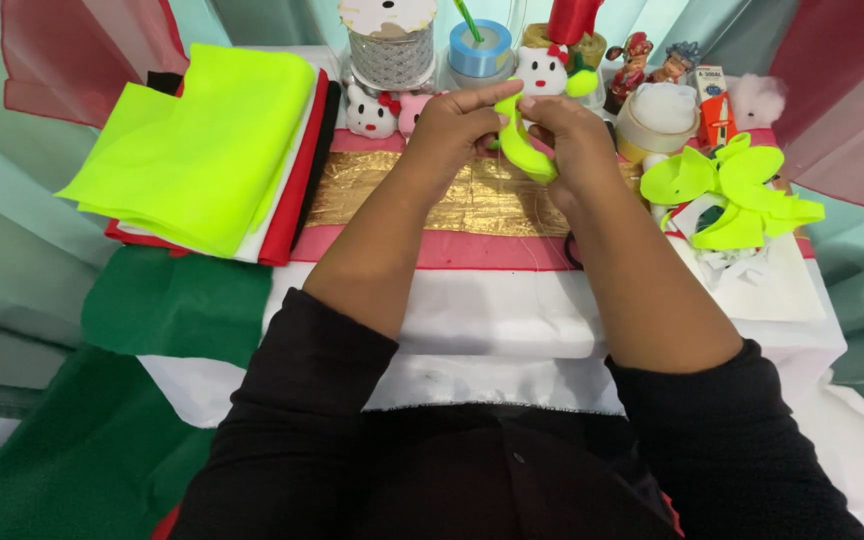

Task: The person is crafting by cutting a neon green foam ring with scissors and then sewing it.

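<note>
Both hands meet over the middle of the table on a small neon yellow-green felt piece [522, 150], a curved, folded petal shape. My left hand [457, 125] pinches its upper end between thumb and fingers. My right hand [572, 140] grips the lower end of the same piece from the right. A thin thread seems to hang down from the hands over the gold cloth [372, 195]. Whether a needle is held cannot be told.
A stack of felt sheets [207, 150], neon yellow on top of white, red and black, lies at left. Several finished neon petals [727, 190] sit at right. Ribbon spools [480, 48], tape rolls [657, 125], small figurines [370, 110] and a glue tube [714, 110] line the back. Green fabric [177, 305] hangs lower left.
</note>
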